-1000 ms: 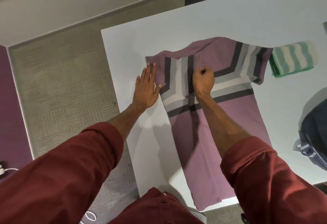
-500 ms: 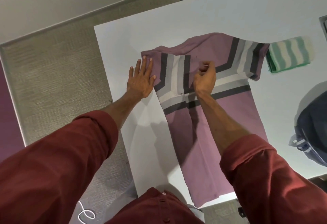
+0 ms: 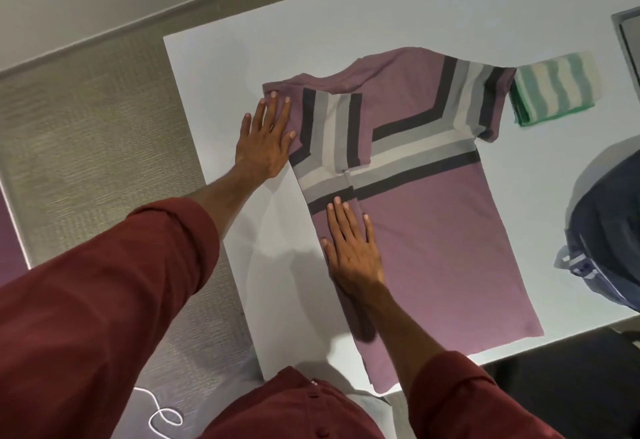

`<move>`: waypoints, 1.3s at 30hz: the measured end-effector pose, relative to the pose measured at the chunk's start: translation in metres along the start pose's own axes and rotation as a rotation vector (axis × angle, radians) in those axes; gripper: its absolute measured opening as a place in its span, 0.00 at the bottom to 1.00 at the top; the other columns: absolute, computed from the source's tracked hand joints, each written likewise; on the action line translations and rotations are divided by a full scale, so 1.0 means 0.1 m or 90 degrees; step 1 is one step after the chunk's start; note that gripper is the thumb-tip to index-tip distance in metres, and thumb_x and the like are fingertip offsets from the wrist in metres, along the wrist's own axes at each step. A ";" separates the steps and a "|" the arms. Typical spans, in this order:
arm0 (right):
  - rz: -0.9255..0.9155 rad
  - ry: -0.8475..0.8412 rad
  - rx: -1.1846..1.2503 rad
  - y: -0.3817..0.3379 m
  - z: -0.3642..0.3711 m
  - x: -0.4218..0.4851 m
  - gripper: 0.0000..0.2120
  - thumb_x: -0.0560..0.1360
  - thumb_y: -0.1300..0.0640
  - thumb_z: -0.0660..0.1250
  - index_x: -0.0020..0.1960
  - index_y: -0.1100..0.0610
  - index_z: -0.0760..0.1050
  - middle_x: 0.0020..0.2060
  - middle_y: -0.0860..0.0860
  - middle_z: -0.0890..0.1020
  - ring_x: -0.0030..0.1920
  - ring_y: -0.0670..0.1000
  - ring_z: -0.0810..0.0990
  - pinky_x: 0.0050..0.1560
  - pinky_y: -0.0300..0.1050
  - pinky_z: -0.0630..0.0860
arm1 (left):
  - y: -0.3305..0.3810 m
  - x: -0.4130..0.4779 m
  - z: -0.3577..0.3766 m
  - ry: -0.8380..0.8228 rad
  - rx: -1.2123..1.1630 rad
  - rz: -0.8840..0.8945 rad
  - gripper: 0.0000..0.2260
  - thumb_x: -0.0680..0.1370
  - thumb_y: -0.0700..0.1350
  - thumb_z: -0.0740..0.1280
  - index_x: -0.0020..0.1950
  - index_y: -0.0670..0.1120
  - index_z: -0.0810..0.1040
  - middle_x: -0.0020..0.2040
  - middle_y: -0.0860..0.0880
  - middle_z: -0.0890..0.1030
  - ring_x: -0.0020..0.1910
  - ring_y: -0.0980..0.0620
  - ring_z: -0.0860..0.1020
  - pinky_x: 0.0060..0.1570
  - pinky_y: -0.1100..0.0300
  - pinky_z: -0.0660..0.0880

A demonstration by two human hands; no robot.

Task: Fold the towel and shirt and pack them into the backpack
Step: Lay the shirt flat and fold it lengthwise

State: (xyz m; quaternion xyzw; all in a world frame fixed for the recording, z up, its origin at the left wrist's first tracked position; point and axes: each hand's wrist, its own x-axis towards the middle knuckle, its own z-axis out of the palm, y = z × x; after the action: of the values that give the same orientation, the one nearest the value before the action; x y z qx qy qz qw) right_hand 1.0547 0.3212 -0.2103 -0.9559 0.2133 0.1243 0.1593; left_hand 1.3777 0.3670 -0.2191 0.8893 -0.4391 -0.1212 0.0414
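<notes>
A purple shirt (image 3: 436,230) with grey, white and dark stripes lies flat on the white table (image 3: 346,15), its left side and sleeve folded inward. My left hand (image 3: 266,137) presses flat on the folded left shoulder edge, fingers straight. My right hand (image 3: 353,248) lies flat on the folded left strip of the body, just below the stripes. A folded green-and-white striped towel (image 3: 554,92) sits beyond the right sleeve. The dark blue backpack (image 3: 609,230) rests at the table's right edge, partly cut off.
The table's left edge runs close to my left hand, with beige carpet (image 3: 86,126) below it. A grey object (image 3: 628,33) shows at the far right edge. A white cord (image 3: 162,414) lies on the floor by my body.
My right hand let go of the pinched sleeve near the chest stripes, moved down toward me and flattened on the shirt body. The left hand stayed on the shoulder fold.
</notes>
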 end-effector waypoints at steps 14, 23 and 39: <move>-0.006 0.007 0.001 0.00 0.08 -0.21 0.33 0.89 0.39 0.43 0.88 0.53 0.40 0.87 0.52 0.40 0.87 0.53 0.39 0.85 0.63 0.42 | 0.29 -0.24 -0.03 -0.002 0.041 -0.001 0.32 0.89 0.61 0.48 0.88 0.48 0.43 0.88 0.42 0.45 0.87 0.38 0.49 0.83 0.34 0.54; -0.076 -0.021 -0.013 0.12 0.21 -0.76 0.32 0.89 0.41 0.45 0.88 0.51 0.40 0.87 0.51 0.42 0.87 0.53 0.42 0.83 0.68 0.45 | 1.01 -1.31 0.25 -0.094 0.019 0.031 0.32 0.88 0.60 0.51 0.88 0.47 0.48 0.89 0.45 0.50 0.87 0.41 0.52 0.82 0.37 0.59; -0.102 -0.103 0.029 0.45 0.34 -1.85 0.32 0.88 0.40 0.42 0.88 0.50 0.42 0.87 0.50 0.44 0.87 0.52 0.44 0.85 0.64 0.46 | 1.94 -2.64 0.56 -0.201 -0.005 -0.064 0.37 0.88 0.60 0.57 0.88 0.42 0.45 0.88 0.42 0.46 0.87 0.41 0.48 0.84 0.43 0.57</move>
State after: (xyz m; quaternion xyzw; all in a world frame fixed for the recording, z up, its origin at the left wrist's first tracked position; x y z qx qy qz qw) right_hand 0.8662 0.3627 -0.1969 -0.9528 0.1256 0.1834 0.2068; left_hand 1.0591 0.4590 -0.1912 0.8796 -0.3949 -0.2633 -0.0309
